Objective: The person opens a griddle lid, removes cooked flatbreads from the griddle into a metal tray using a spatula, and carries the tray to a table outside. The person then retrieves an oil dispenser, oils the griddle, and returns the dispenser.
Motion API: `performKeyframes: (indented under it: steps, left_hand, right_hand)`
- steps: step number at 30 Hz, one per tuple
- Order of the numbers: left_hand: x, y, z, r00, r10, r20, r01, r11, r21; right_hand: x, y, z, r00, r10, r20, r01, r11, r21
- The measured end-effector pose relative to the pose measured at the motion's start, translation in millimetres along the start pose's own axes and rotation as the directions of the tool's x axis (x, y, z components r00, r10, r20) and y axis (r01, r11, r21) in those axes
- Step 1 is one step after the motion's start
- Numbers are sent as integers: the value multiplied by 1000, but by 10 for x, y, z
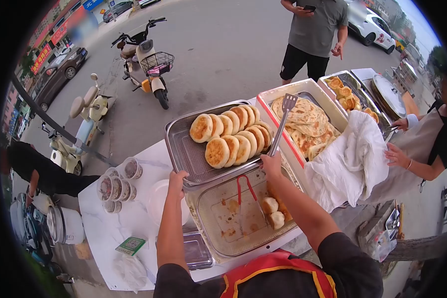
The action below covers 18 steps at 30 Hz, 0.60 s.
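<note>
A mesh-bottomed metal tray [184, 160] bears two rows of browned round flatbreads [244, 149], leaning on one another. My left hand [178, 183] is closed on its near left corner. At the near right corner, my right hand [271, 165] is closed around the lower handle of a slotted spatula [282, 124] and against the tray's edge. The spatula slants up beside a box of flat pancakes [308, 119]. Below the raised tray lies a second, greasy tray [218, 236] with red-handled tongs [240, 191] and a few small buns [273, 212] in it.
Lidded cups [116, 187], a green QR code card [130, 245] and a lidded metal container [196, 251] stand left. A white cloth [355, 159] hangs by a co-worker in an apron [412, 154]. Across the stall stands a person holding a phone [315, 30]. An electric scooter [146, 62] is parked beyond.
</note>
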<state>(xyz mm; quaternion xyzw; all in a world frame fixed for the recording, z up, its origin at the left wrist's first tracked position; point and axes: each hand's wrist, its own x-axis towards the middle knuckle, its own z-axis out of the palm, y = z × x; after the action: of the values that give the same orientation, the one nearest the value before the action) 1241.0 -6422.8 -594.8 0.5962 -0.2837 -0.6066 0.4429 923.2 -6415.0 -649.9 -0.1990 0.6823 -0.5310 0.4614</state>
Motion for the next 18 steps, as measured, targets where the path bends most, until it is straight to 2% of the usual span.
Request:
performKeyframes:
  steps: [4,7,9,11,13,15,17,18]
  left_hand:
    - [63,11,29,997,-56,-58,57,998,22]
    - [240,-9,-48,1000,-14,-20,18,973,230]
    - [331,73,-53,990,31,-140,42,872,488]
    - [552,25,-118,986,72,-153,40,783,621]
    - [568,95,-94,986,79,-150,47,724,688]
    - [517,248,70,987,106,-122,10,714,700]
    - [479,398,168,982,120,-148,83,431,898]
    - [502,433,217,972,207,-111,25,381,924]
  right_hand:
    - [112,87,49,999,-6,35,7,999,-38]
    - [143,-7,28,998,55,42,-54,998,-22]
    - [138,-183,-46,989,74,127,-57,989,-133]
    - [66,-369,-248,963,92,252,-47,982,-182]
    - [-17,-369,-466,956,-13,294,54,990,-132]
    - [-262,-599,-855,944,-148,296,225,943,-246]
    - [-521,-721,-1263,920,-241,308,347,868,-355]
    - [-638,-709,-1520,917,-278,286,378,836,-399]
